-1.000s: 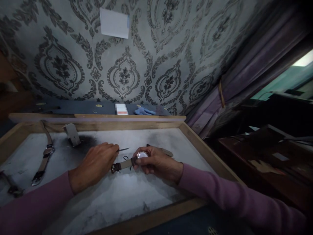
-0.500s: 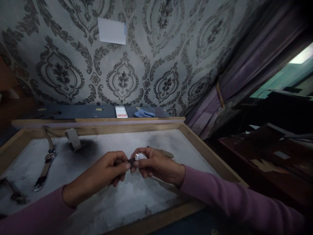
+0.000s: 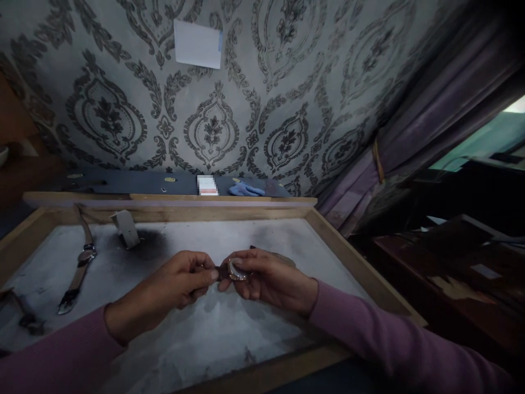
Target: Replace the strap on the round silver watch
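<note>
Over the middle of a wood-framed tray (image 3: 229, 212) with a pale floor, my right hand (image 3: 268, 276) is closed around a round, shiny watch (image 3: 238, 270), its thumb on the case. My left hand (image 3: 180, 282) pinches the dark strap (image 3: 222, 272) that sticks out from the watch's left side. The fingertips of both hands are close together. Behind my right hand a light-coloured strap (image 3: 285, 259) lies on the tray floor, partly hidden.
A watch with a long strap (image 3: 80, 268) lies at the tray's left, beside a pale upright band (image 3: 127, 229). Another dark strap piece (image 3: 28, 320) is at the far left. Blue cloth (image 3: 246, 189) and a small box (image 3: 208, 185) lie beyond the tray.
The watch has tilted in my right hand, so its face shows at a steeper angle. My left hand keeps its pinch on the strap. The whole view has shifted slightly.
</note>
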### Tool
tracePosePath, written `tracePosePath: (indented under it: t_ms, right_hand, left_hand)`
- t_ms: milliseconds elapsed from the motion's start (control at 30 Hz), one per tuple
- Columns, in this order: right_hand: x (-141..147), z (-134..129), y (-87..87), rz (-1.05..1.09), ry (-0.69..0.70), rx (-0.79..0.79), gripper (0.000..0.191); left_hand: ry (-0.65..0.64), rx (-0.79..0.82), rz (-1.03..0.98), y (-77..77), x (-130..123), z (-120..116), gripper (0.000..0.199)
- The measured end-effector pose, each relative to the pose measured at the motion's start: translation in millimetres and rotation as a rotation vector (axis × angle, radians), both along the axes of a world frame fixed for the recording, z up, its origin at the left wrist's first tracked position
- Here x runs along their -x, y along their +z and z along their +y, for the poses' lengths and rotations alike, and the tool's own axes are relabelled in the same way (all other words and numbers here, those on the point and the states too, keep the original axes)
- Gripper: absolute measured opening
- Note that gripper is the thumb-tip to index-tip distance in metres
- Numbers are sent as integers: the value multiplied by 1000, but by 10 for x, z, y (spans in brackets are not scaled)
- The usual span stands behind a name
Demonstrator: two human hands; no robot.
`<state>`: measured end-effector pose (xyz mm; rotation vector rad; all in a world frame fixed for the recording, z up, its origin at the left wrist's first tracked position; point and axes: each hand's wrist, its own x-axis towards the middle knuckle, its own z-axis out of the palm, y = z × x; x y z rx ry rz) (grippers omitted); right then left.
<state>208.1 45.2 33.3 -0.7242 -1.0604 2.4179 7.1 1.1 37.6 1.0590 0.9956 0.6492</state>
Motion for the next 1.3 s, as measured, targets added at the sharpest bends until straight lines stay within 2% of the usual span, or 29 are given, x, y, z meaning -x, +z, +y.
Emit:
tracePosePath:
  t_ms: [233,700,1033,1300]
  right_hand:
    - [-1,5,-7,43,20,24,16]
    - [-1,6,11,14,14,-4,15]
    - [14,-69,18,-5,-35,-161,14]
    - [2,-57,12,-12,-48,-202,22]
  left_hand:
    - [-66,14,-14,-30,43,18,36]
    - [-42,-55,-20,-71,53,38,31]
    - [-24,-131,34,-41,23,33,36]
    - [-33,-226,68,-32,6,45,29]
